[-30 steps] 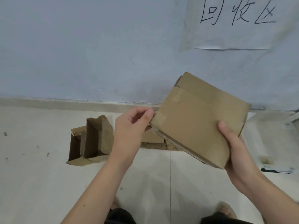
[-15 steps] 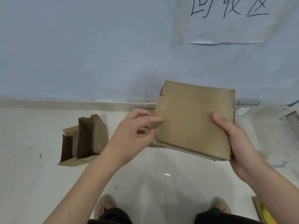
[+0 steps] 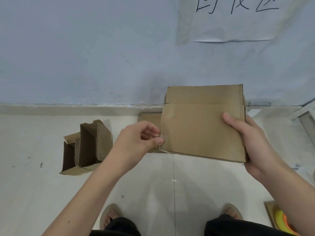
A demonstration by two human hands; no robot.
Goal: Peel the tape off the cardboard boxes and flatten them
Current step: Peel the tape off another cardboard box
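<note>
A brown cardboard box (image 3: 201,126) is held up in front of me, its broad face towards the camera. My right hand (image 3: 250,142) grips its right edge, thumb on the front face. My left hand (image 3: 141,140) is at the box's lower left corner, thumb and fingers pinched on a strip of clear tape (image 3: 164,139) that runs down the left edge. Another cardboard piece (image 3: 149,119) lies on the floor behind the box, mostly hidden.
An opened small cardboard box (image 3: 87,147) stands on the tiled floor to the left. A paper sign (image 3: 233,19) with handwriting hangs on the wall. A yellow and orange object (image 3: 281,218) lies on cardboard at the bottom right. My sandalled feet (image 3: 111,215) are below.
The box has turned from tilted to level and squarer to the camera. My left hand dropped from the box's left corner to its lower left and pinched the tape.
</note>
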